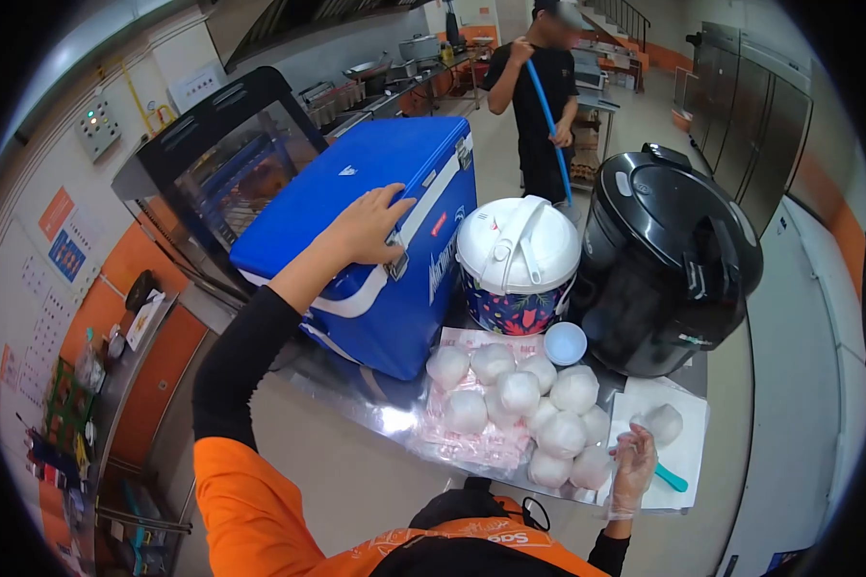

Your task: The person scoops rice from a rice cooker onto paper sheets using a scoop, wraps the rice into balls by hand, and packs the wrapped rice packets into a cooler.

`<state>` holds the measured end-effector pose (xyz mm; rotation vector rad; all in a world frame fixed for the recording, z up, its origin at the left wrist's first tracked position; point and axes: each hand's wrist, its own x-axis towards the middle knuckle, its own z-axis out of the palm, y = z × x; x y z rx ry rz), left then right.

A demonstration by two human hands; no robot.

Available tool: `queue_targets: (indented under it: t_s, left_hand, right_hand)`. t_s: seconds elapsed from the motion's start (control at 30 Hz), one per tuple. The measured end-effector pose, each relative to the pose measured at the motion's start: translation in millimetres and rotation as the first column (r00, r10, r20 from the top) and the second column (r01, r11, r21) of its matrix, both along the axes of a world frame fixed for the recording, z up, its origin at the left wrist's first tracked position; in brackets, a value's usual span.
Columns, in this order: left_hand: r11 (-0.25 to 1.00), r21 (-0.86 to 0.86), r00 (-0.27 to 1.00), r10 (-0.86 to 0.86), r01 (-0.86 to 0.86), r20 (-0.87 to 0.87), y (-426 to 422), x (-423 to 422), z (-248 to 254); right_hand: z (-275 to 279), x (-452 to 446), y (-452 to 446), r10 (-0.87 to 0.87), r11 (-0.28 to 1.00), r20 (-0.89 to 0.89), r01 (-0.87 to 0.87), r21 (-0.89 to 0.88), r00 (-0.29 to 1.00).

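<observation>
My left hand (370, 226) lies on a blue cooler box (342, 178), fingers spread across the front edge of its closed lid. Its thumb is beside a metal latch (398, 265). My right hand (633, 466), in a clear plastic glove, is palm up with loosely curled fingers and nothing visible in it. Just beyond it, a plastic-wrapped white bundle (664, 423) sits on white paper (691, 452). A teal-handled utensil (672, 478) lies there too, partly hidden. Several similar round white bundles (520, 393) are heaped to the left, some on printed pink-and-white plastic bags (467, 445).
Behind the bundles stand a white-lidded patterned pot (518, 255), a small pale blue cup (566, 343) and a large black rice cooker (659, 260). A glass-sided display cabinet (245, 183) is behind the cooler box. Farther off, another person (539, 106) holds a blue pole (546, 111).
</observation>
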<state>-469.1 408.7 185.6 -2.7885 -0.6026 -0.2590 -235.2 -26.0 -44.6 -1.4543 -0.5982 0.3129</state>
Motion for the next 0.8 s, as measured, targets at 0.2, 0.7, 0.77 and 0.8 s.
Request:
queue_targets:
  t_s: [0.2, 0.7, 0.77, 0.8]
  left_hand:
    - [0.977, 0.047, 0.958, -0.194, 0.209, -0.213, 8.6, 13.8, 20.8]
    - [0.899, 0.403, 0.984, 0.136, -0.171, 0.113, 100.0, -167.6, 230.6]
    - [0.863, 0.445, 0.969, 0.186, -0.241, 0.163, 109.5, -179.7, 228.0]
    - [0.845, 0.459, 0.959, 0.211, -0.275, 0.187, 114.8, -185.2, 226.0]
  right_hand:
    - [50.9, -29.2, 87.6, 0.03, 0.998, 0.058, -0.033, 0.052, 0.998]
    - [77.7, -116.7, 200.4, 0.051, 0.995, 0.128, -0.04, -0.088, 0.99]
    - [79.0, -132.6, 215.9, 0.024, 0.994, 0.176, -0.004, -0.113, 0.984]
    - [78.9, -139.2, 222.1, 0.011, 0.992, 0.199, 0.015, -0.129, 0.98]
